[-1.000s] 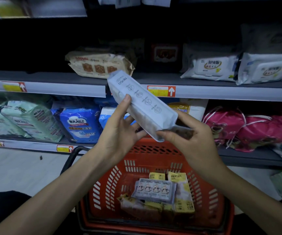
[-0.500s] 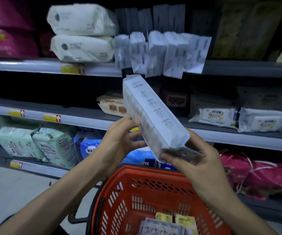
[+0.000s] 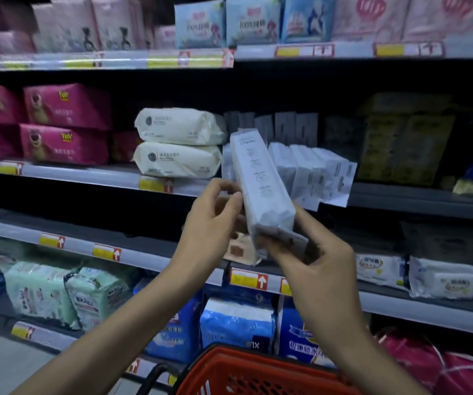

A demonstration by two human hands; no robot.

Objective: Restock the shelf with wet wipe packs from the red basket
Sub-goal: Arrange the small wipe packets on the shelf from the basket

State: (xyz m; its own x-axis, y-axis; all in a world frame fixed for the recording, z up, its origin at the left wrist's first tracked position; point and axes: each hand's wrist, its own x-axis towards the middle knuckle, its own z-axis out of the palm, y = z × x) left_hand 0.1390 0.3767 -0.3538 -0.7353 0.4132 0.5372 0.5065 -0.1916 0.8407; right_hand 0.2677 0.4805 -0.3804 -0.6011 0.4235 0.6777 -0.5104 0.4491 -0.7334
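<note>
A long white wet wipe pack [image 3: 259,183] stands tilted in front of the middle shelf [image 3: 101,178]. My right hand [image 3: 312,260] grips its lower end from below. My left hand [image 3: 211,220] pinches its left edge with thumb and fingertips. Behind the pack, a row of matching white packs [image 3: 312,172] stands upright on that shelf. The red basket [image 3: 246,372] shows only its rim at the bottom, its contents out of sight.
Two cream packs [image 3: 178,143] are stacked left of the white row, with pink packs [image 3: 64,124] further left. Dark yellow packs [image 3: 406,143] sit to the right. Lower shelves carry white wipes [image 3: 446,280], green packs [image 3: 67,292] and blue packs [image 3: 238,323].
The view has swung upward, so the basket sinks to the bottom edge. Both hands have lifted the pack up to the level of the white row and turned it more upright.
</note>
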